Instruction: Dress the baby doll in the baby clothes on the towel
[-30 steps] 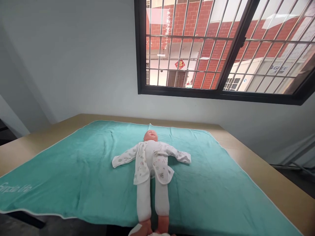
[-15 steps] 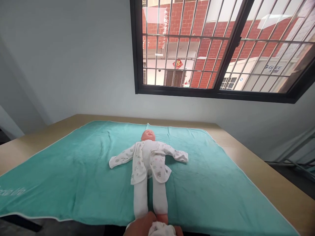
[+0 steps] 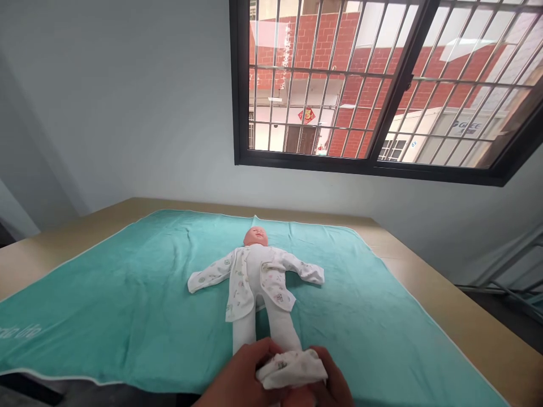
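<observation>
A baby doll [image 3: 257,271] lies on its back on a teal blanket [image 3: 127,305], arms spread, wearing an open white printed jacket and white legs. At the bottom edge both my hands are closed on a bunched white printed garment [image 3: 292,367], right over the doll's feet. My left hand [image 3: 241,376] grips its left side, my right hand [image 3: 335,379] its right side. The doll's feet are hidden behind the hands and cloth.
The blanket covers most of a tan wooden table [image 3: 445,305] set against a pale wall. A barred black-framed window [image 3: 382,85] is above, showing a red brick building. The table's right edge drops off to the floor.
My hands have come up from the bottom edge with the white garment, now covering the doll's feet and lower legs. The view shifted slightly.
</observation>
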The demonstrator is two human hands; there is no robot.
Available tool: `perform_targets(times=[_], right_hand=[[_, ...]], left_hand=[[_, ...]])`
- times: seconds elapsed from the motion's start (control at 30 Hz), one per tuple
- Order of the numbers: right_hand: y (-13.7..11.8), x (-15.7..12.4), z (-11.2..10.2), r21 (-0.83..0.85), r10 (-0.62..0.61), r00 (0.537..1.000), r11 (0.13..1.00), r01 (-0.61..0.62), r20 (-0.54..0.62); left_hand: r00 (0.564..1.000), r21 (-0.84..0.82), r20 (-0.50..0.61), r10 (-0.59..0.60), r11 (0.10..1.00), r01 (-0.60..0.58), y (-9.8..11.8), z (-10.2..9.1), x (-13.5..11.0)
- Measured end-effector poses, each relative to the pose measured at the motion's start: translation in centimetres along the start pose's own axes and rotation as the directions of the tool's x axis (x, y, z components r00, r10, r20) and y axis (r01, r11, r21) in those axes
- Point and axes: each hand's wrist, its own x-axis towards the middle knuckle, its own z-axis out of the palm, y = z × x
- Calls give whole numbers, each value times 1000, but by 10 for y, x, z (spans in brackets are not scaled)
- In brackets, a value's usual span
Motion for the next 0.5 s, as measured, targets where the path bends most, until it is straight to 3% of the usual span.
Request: perform_targets(times=[0.1, 0.23, 0.37, 0.5], right_hand=[[0, 14, -6, -102, -74, 997, 992, 74, 2], [-4, 32, -13, -147, -97, 993, 985, 88, -60], [-2, 50, -17, -55, -26, 998, 998, 30, 62], [-3, 64, -18, 4, 3, 967, 1000, -4, 254]], left_hand=[[998, 0, 18, 58, 998, -58, 0, 0, 10], [992, -24, -82, 99, 995, -101, 2, -5, 24], [977, -22, -183, 107, 993, -113, -8, -14, 37], [990, -64, -113, 87, 993, -94, -16, -23, 38]])
